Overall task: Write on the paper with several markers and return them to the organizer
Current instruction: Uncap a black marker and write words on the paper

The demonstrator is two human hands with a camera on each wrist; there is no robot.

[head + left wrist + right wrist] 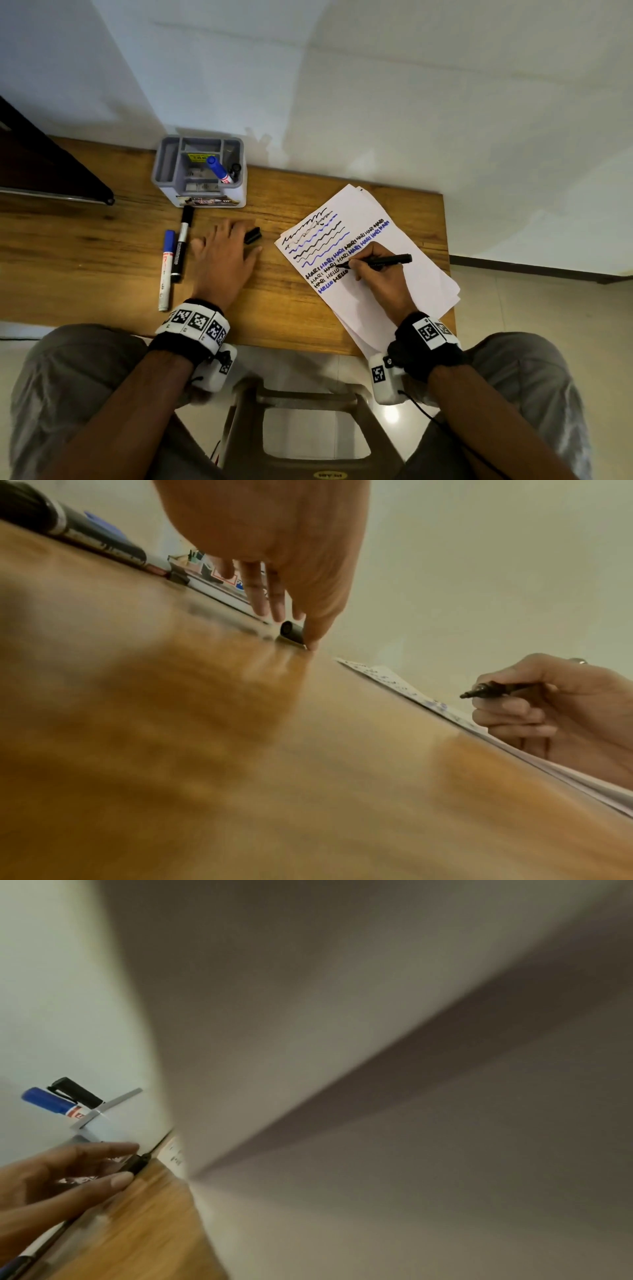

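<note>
My right hand [358, 264] grips a thin black pen [388, 259] with its tip on the white paper [414, 236], beside rows of black and blue words and wavy lines. In the left wrist view the right hand [534, 710] holds the pen [489, 691] over the paper [394, 680]. My left hand [239, 246] lies on the table with straight fingers, their tips at a loose black cap [252, 235]. Seen close, the left hand [294, 615] touches the cap [291, 631]. The grey organizer [164, 168] holds a blue-capped marker [217, 168] and a black pen [235, 168].
A black marker [181, 243] and a blue-capped white marker [166, 270] lie side by side left of my left hand. The wooden table [308, 308] ends just right of the paper stack. A dark object [51, 171] sits at the far left. A wall runs behind.
</note>
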